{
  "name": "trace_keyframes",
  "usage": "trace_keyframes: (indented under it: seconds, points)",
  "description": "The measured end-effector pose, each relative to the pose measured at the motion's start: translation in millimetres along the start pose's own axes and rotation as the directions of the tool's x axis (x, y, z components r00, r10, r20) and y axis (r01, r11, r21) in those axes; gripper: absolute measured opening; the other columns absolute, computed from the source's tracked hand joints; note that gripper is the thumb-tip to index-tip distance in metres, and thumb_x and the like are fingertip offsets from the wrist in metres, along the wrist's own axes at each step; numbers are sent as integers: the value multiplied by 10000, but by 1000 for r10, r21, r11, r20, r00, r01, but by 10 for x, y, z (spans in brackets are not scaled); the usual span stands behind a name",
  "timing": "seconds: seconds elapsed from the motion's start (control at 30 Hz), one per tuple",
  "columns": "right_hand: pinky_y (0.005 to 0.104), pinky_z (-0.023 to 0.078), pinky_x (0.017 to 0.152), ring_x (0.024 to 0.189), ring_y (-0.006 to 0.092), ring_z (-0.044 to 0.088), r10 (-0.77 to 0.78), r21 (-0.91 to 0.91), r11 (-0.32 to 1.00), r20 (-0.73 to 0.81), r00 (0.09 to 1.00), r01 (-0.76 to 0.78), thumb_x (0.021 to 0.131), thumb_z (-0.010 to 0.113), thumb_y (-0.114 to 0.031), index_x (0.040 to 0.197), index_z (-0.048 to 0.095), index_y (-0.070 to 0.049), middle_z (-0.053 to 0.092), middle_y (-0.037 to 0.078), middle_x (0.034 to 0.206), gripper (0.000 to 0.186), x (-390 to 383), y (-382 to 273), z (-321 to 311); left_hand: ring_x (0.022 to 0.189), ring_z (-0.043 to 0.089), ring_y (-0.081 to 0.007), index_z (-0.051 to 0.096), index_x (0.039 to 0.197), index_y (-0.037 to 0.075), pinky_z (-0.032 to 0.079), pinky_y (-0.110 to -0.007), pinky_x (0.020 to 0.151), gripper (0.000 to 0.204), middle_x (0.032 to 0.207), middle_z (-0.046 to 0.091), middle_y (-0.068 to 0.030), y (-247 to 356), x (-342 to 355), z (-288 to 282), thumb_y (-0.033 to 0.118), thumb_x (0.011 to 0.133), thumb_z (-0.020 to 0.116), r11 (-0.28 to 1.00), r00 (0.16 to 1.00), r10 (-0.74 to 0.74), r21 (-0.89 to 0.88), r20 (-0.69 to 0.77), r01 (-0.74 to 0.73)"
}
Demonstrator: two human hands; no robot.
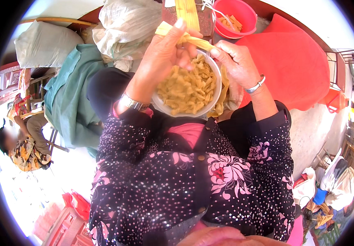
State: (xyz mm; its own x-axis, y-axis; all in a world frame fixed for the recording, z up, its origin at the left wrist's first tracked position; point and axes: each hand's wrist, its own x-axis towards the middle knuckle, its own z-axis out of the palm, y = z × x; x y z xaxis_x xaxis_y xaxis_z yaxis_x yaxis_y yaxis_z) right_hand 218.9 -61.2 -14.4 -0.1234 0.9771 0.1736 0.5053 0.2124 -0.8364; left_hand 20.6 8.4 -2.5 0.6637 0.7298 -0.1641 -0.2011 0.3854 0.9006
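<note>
One yellow husk-like strip, held between left hand and right hand at the far rim of a round bowl.
The left fingers pinch it against the thumb, the lower ones curled; the right thumb presses its end against fingers mostly hidden. Short yellow pieces fill the bowl. A slackened pinch could let the strip slip onto them; too hard a pull might split it lengthwise.

The held strip looks ribbed and papery, the bowl smooth plastic, the basin glossy plastic, the bracelet shiny metal, the sacks crinkled plastic.
</note>
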Motion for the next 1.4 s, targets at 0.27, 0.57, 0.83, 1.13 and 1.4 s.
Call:
trace_keyframes:
  seconds: [0.27,0.57,0.83,1.13,1.4]
  points:
    - [243,387,512,556,88,439,111,97,988,85,990,-119,936,530,-319,828,560,-20,492,3,621,320,7,-37,65,470,360,-27,624,930,11,370,-200,460,174,614,479,33,45,-27,1,172,887,573,999,1000,21,-41,-23,-22]
    - [257,399,574,587,105,461,-2,82,997,102,995,-7,940,501,-308,748,545,-31,512,10,628,340,87,-195,25,463,286,-21,605,930,8,318,-191,462,144,624,434,27,83,-147,-150,134,870,569,969,985,97,-210,-143,-126]
    - [382,373,505,534,339,454,-239,-257,943,-73,968,213,909,527,-343,732,515,-14,476,165,587,374,567,-217,-208,479,297,-24,614,950,1,365,-222,528,157,642,466,20,373,122,-191,133,878,570,948,933,292,-67,-210,-312]
    - [361,391,543,590,320,495,-283,-541,821,-107,953,183,919,487,-375,779,535,-24,498,153,628,381,977,259,-193,538,465,-42,631,877,0,408,-194,471,146,657,531,12,212,775,-431,141,854,596,876,829,426,394,-362,-278]
    - [336,384,490,475,217,451,-401,-161,916,-321,858,368,945,466,-310,745,537,-36,436,48,533,347,479,90,72,475,449,-27,646,932,20,365,-174,424,234,606,529,32,-322,-223,-398,246,874,622,830,936,165,556,-310,37]
